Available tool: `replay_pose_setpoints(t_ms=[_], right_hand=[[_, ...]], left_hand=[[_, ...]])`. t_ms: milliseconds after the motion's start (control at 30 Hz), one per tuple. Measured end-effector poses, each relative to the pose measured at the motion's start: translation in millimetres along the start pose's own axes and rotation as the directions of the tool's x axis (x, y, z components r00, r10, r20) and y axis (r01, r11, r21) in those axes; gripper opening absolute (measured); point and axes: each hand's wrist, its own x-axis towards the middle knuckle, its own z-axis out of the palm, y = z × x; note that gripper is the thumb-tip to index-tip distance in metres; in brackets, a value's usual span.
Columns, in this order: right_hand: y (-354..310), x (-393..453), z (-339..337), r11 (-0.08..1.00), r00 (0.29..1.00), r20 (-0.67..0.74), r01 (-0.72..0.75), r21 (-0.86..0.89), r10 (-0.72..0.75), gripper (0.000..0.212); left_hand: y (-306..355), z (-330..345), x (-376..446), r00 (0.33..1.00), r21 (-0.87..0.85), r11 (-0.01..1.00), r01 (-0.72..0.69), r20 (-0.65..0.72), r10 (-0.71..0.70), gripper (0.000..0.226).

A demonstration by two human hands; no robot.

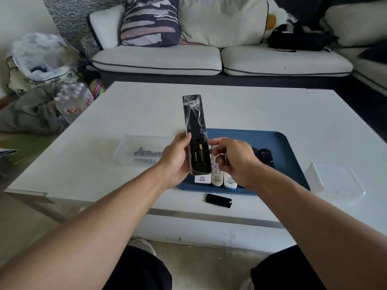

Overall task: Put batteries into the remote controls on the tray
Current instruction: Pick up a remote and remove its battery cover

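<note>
Left hand [178,158] grips black remote [195,130]; right hand [234,158] curled beside, contents unclear, hiding tray [280,143] remotes

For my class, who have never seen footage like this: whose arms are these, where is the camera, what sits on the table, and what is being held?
There is no machine here: a person wears a camera on the head, looking down at their own arms. The left hand grips a long black remote, wrapped in clear plastic, its battery compartment open with a battery inside. The right hand hovers beside it, fingers curled; whether it holds something is unclear. On the white table lie a blue tray with more remotes, a clear box of batteries, the black battery cover, and a clear lid.
</note>
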Motion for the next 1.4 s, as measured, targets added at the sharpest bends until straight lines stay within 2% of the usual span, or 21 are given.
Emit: replay_pose_setpoints(t_ms=[33,67,133,167,200,367,467,600,700,833,1133,1267,1400], right_hand=[[2.4,-0.9,1.5,0.976,0.994,-0.01,0.109,-0.187,-0.113,0.026],[5.5,-1.1,2.7,0.887,0.965,0.004,0.242,-0.393,-0.262,0.024],[11.9,-2.1,4.1,0.535,0.843,0.109,0.428,-0.729,-0.526,0.02],[13.8,-3.3,5.4,0.393,0.794,0.156,0.449,-0.803,-0.587,0.02],[14.8,-4.5,7.3,0.326,0.768,0.175,0.451,-0.831,-0.616,0.021],[21.1,-0.3,11.8,0.27,0.689,0.184,0.495,-0.826,-0.701,0.022],[21.3,-0.1,11.9,0.27,0.665,0.182,0.518,-0.812,-0.725,0.019],[18.6,0.8,10.3,0.27,0.688,0.19,0.501,-0.822,-0.7,0.017],[16.8,-1.0,10.7,0.203,0.707,0.222,0.463,-0.863,-0.671,0.019],[14.7,-1.5,12.5,0.088,0.689,0.279,0.446,-0.891,-0.669,0.019],[25.5,-4.4,19.9,-0.036,0.719,0.348,0.412,-0.911,-0.601,0.023],[26.5,-1.6,19.0,0.023,0.775,0.312,0.388,-0.921,-0.549,0.025],[25.7,-1.1,18.8,0.083,0.794,0.264,0.365,-0.927,-0.548,0.02]], left_hand=[[-1.6,0.1,1.2,1.0,0.009,1.0,-0.016,-0.008,0.016,0.023],[-2.7,0.5,2.3,0.999,0.028,0.999,-0.032,-0.02,0.032,0.023],[-3.8,1.3,3.0,0.998,0.082,0.995,-0.048,-0.042,0.052,0.022],[-3.6,1.1,3.0,0.997,0.107,0.993,-0.051,-0.05,0.057,0.022],[-3.7,0.5,3.0,0.996,0.123,0.991,-0.055,-0.056,0.062,0.021],[-2.5,3.8,0.2,0.995,0.138,0.988,-0.065,-0.068,0.075,0.022],[-3.2,5.9,0.5,0.992,0.12,0.989,-0.081,-0.084,0.091,0.022],[-4.3,4.6,1.0,0.991,0.112,0.99,-0.089,-0.086,0.099,0.023],[-3.7,5.4,0.3,0.99,0.104,0.99,-0.09,-0.101,0.101,0.021],[-4.6,6.6,0.1,0.987,0.1,0.989,-0.109,-0.107,0.119,0.019],[-11.6,1.7,4.2,0.964,0.27,0.952,-0.141,-0.181,0.195,0.02],[-14.0,3.2,0.4,0.969,0.313,0.94,-0.137,-0.156,0.193,0.023],[-16.0,5.3,-1.2,0.972,0.309,0.944,-0.121,-0.157,0.176,0.026]])
